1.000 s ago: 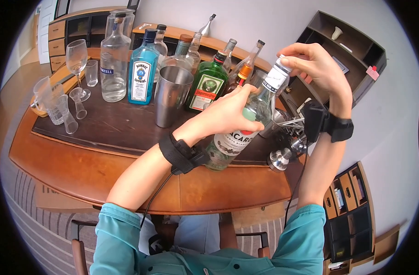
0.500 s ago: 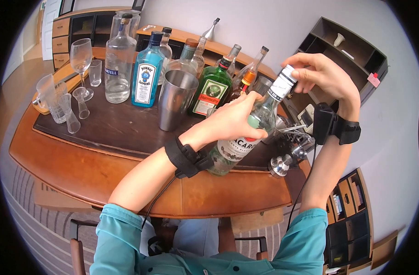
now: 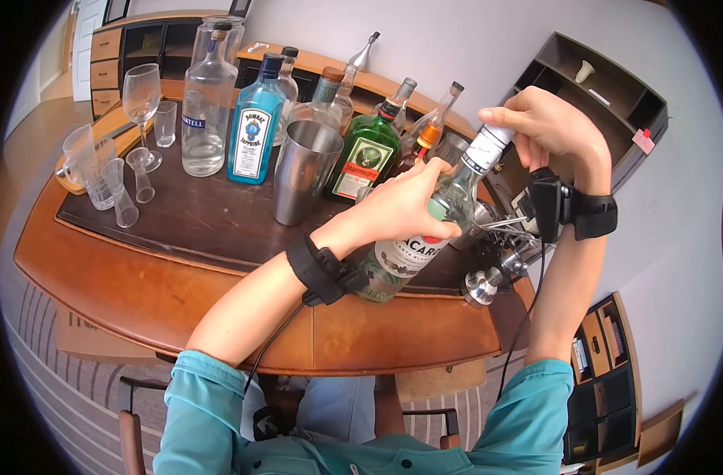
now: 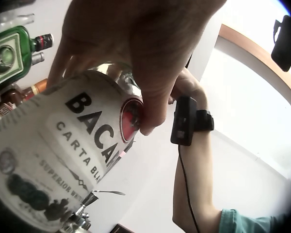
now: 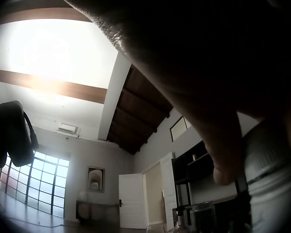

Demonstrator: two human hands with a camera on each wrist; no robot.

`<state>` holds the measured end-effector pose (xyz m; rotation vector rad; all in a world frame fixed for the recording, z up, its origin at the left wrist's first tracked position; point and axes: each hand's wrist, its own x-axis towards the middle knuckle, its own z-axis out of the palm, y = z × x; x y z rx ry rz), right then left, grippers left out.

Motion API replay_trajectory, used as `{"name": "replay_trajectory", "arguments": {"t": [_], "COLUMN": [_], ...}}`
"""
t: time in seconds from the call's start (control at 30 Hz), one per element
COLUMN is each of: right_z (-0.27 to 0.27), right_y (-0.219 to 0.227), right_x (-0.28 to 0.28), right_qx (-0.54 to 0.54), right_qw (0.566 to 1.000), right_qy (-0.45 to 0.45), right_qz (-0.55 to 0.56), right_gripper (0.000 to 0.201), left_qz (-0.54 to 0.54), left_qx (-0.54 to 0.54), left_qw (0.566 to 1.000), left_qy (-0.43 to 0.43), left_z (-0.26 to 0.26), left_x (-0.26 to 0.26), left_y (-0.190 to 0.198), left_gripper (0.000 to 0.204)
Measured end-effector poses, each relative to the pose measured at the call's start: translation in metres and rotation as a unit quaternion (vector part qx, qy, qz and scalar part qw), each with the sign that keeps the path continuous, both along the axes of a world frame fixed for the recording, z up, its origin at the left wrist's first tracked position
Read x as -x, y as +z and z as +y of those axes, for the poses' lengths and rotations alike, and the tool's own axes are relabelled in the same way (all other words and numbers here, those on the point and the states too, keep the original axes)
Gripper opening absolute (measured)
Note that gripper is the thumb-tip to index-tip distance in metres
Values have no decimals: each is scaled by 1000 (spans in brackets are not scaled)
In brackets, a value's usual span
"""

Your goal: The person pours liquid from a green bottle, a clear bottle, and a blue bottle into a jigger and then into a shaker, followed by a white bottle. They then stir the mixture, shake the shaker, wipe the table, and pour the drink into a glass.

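Note:
My left hand (image 3: 401, 207) grips a clear Bacardi rum bottle (image 3: 405, 257) around its upper body, fingers on the far side and thumb near the red emblem. The bottle leans to the right, its base close to the table's front edge. At the top, my right hand (image 3: 553, 127) holds the white cap (image 3: 500, 136), with the thumb laid over it and the other fingers curled behind. In the left wrist view the Bacardi label (image 4: 63, 145) fills the lower left. The right wrist view has the ridged cap (image 5: 266, 155) beside the dark, shadowed thumb.
Left of the bottle stand a metal shaker tin (image 3: 304, 174), a green Jägermeister bottle (image 3: 363, 158), a blue gin bottle (image 3: 257, 127) and a Martell bottle (image 3: 205, 119). A wine glass (image 3: 141, 95) and several small glasses are farther left. A metal jigger (image 3: 480, 286) stands at the right.
My right hand has turned around the cap: its wrist is rotated and the thumb now lies across the top. The left hand keeps its grip, and the bottle has shifted slightly right in view.

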<state>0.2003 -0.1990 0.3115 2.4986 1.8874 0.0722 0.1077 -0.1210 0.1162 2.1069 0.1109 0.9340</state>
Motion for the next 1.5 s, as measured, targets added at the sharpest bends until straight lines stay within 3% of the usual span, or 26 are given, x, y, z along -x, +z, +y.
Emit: {"name": "replay_trajectory", "arguments": {"t": [0.03, 0.07, 0.13, 0.17, 0.33, 0.4, 0.47, 0.57, 0.67, 0.7, 0.73, 0.8, 1.03, 1.1, 1.13, 1.17, 1.2, 1.23, 1.27, 1.3, 1.37, 1.5], "right_z": [-2, -7, -15, -17, -8, -8, -11, -16, -6, -5, -6, -8, -12, -14, -14, -14, -11, -15, -14, -17, -11, -28], "right_y": [2, 6, 12, 10, 12, 16, 12, 0, 3, 3, 3, 5, 1, -12, -26, -45, -70, -85, -109, -128, -167, -178], "right_x": [-2, 6, -6, -12, -13, 4, 2, -21, -25, -23, -19, -14, -4, -17, -14, -19, -30, -18, -20, -5, -10, -1], "right_qx": [-16, -36, -27, -34, 18, 15, 20, -58, 42, 48, 48, 46, 30, -66, -129, -148, -225, -290, -324, -362, -400, -418], "right_qw": [999, 994, 994, 981, 981, 999, 998, 962, 957, 969, 969, 984, 990, 981, 974, 972, 959, 924, 854, 808, 823, 827], "right_qy": [26, -17, 101, 176, 170, -27, -40, 239, 250, 226, 225, 135, 126, 145, 85, 68, 112, 99, 133, 124, 139, 128], "right_qz": [39, 100, 30, 77, 91, 17, 33, 122, 139, 88, 87, 110, 60, 114, 165, 170, 133, 227, 384, 448, 379, 352], "right_gripper": [60, 48, 48, 51, 40, 37, 42, 41, 36, 31, 31, 27, 23, 32, 42, 50, 54, 57, 58, 62, 60, 57], "left_qz": [0, -5, -10, -7, -5, 4, 6, -3, -7, -3, -3, -4, -2, -12, -13, -11, -10, 14, 13, -4, -5, 116], "left_qx": [0, -2, -2, -2, -5, -30, -16, -7, -6, -1, -1, -12, -10, -2, 0, -10, -21, -10, -8, -35, -90, -146], "left_qw": [1000, 1000, 1000, 1000, 1000, 1000, 1000, 1000, 1000, 1000, 1000, 1000, 1000, 1000, 1000, 1000, 999, 1000, 1000, 999, 996, 980], "left_qy": [1, 2, 2, 3, 6, 6, 4, 8, 10, 12, 12, 11, 10, 9, 6, 16, 25, 16, 13, 11, -5, 64], "left_z": [-1, -2, -3, -2, -3, -4, -2, -2, -1, -1, -2, -3, -2, -1, -1, -2, -3, -2, -1, 2, 11, 35], "left_x": [1, 2, 2, 2, 2, 3, 1, 1, 1, 1, 1, 2, 2, 2, 2, 2, 2, 5, 6, 6, 13, 41], "left_y": [0, 0, 0, 0, 0, 2, 1, -1, -1, -1, -1, 0, 0, -2, -2, -2, -1, 2, 1, -2, 1, 15], "left_gripper": [75, 75, 75, 75, 75, 75, 76, 75, 75, 75, 75, 75, 76, 78, 78, 79, 81, 91, 91, 97, 110, 96]}}
